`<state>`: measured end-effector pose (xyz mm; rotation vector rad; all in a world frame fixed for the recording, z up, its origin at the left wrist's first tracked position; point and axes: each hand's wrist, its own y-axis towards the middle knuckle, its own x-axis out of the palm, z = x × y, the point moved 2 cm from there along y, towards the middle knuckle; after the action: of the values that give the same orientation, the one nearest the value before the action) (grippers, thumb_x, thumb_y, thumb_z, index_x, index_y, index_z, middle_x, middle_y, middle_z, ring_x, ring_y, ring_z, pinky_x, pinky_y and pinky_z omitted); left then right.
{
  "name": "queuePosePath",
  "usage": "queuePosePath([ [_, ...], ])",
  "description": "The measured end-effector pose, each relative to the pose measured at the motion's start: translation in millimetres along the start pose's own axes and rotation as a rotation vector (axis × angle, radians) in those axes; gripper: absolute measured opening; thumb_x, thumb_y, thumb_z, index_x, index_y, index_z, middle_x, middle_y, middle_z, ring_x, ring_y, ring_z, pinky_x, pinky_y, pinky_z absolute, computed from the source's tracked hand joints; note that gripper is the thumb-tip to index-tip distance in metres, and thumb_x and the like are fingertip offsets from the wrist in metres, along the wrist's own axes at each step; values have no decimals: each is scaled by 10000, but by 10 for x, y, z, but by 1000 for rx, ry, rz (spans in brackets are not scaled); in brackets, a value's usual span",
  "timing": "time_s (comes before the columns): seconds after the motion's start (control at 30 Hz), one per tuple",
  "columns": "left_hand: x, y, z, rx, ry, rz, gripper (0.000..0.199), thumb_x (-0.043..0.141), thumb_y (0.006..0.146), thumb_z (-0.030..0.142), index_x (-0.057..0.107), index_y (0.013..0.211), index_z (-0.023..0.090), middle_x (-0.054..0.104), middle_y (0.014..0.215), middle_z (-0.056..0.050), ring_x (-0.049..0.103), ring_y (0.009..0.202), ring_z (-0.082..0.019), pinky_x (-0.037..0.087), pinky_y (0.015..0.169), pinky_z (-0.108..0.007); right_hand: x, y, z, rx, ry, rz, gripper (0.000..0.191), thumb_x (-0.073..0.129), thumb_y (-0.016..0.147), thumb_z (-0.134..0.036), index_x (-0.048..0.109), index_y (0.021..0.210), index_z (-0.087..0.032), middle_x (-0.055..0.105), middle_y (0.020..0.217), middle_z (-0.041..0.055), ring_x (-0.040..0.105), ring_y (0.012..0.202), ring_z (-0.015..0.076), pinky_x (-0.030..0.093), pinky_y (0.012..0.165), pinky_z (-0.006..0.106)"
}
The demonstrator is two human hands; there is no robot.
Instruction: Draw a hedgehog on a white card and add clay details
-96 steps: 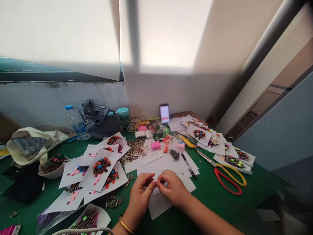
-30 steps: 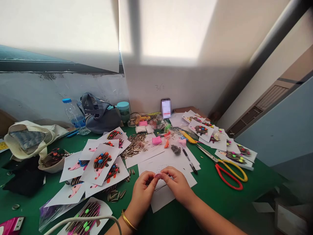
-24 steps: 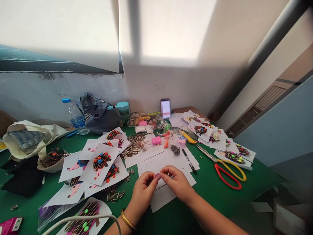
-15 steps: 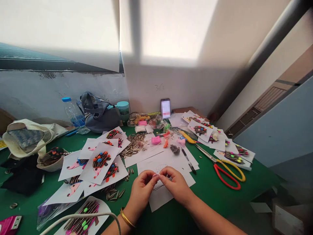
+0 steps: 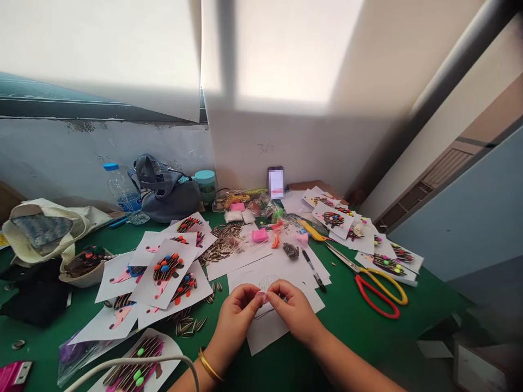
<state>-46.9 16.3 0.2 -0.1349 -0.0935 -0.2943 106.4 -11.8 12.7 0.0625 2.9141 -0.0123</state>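
Fingertips of my left hand [image 5: 239,311] and my right hand [image 5: 292,307] meet at the lower middle, both pinching a small piece of pale pink clay [image 5: 262,296]. Below them lies white paper [image 5: 267,333] with a pencil drawing [image 5: 268,282], partly hidden by my fingers. Beyond the hands are a bright pink clay lump [image 5: 260,235], an orange piece [image 5: 275,241] and a dark lump [image 5: 291,250]. A black pen [image 5: 313,270] rests on the sheets to the right of them.
Scissors [image 5: 359,269] with red and yellow handles lie at the right. Decorated cards [image 5: 165,272] are piled left, others [image 5: 386,264] right. Sunflower seeds [image 5: 220,239] are heaped behind. A phone [image 5: 276,183], bottle [image 5: 128,198] and bag [image 5: 165,193] stand at the back; a cable [image 5: 134,360] crosses lower left.
Slightly more of the pink clay shows between my fingertips. The camera view has shifted a little; both hands keep their pinch.
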Motion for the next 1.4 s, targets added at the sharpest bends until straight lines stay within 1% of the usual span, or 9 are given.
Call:
queuePosePath([
  [0.13,-15,1,-10,40,54,22,262,731,743,423,642,759,177,638,719,-6,555,684,-145,453,650,-248,17,-24,23,-10,45,-57,240,563,899,-425,664,876,-208,650,879,22,580,861,183,428,781,293],
  [0.33,-8,-17,-3,83,153,2,269,685,783,444,640,778,178,646,739,-22,584,710,-170,474,670,-275,5,-11,41,5,-31,-5,225,613,860,-411,658,796,-200,646,835,20,576,828,183,418,758,300],
  [0.53,-121,15,15,286,448,101,166,607,851,365,635,821,205,643,793,-24,582,725,-173,467,679,-285,-144,84,227,-11,-49,75,345,555,886,-385,593,1192,-230,636,958,35,587,885,192,447,808,333],
  [0.67,-152,35,-4,427,742,75,95,523,871,213,614,849,224,638,836,-20,589,794,-184,459,715,-298,-248,116,296,-78,-224,134,281,517,905,-333,612,1144,-223,632,1020,62,578,971,218,451,842,359],
  [0.87,-49,61,-105,486,964,-20,154,468,894,157,610,889,216,644,890,-44,594,836,-199,469,740,-318,-182,82,283,-247,-407,126,207,488,910,-230,638,1052,-215,656,949,69,576,938,227,468,833,379],
  [1.07,-6,48,-88,573,900,-14,185,451,889,122,605,901,223,634,910,-50,592,859,-191,485,762,-318,-125,48,191,-314,-433,89,163,490,928,-255,649,949,-225,666,903,58,575,889,223,450,803,370],
  [1.23,20,-7,-40,653,767,-31,206,454,892,127,634,886,227,633,919,-62,599,876,-190,502,782,-328,-85,65,141,-168,-269,16,178,520,917,-306,639,818,-216,645,824,20,579,827,189,440,757,313],
  [1.33,24,-22,-49,604,639,-18,221,476,873,132,627,999,234,635,980,-67,607,934,-198,505,842,-356,-68,80,114,-80,-180,17,134,581,873,-299,634,788,-211,644,802,3,581,798,173,432,732,286],
  [1.4,15,-15,-65,492,505,21,264,502,878,179,587,1123,225,641,1037,-78,615,972,-207,505,873,-375,-67,84,86,-86,-163,29,144,581,872,-298,633,774,-207,643,806,5,579,810,172,428,749,285],
])
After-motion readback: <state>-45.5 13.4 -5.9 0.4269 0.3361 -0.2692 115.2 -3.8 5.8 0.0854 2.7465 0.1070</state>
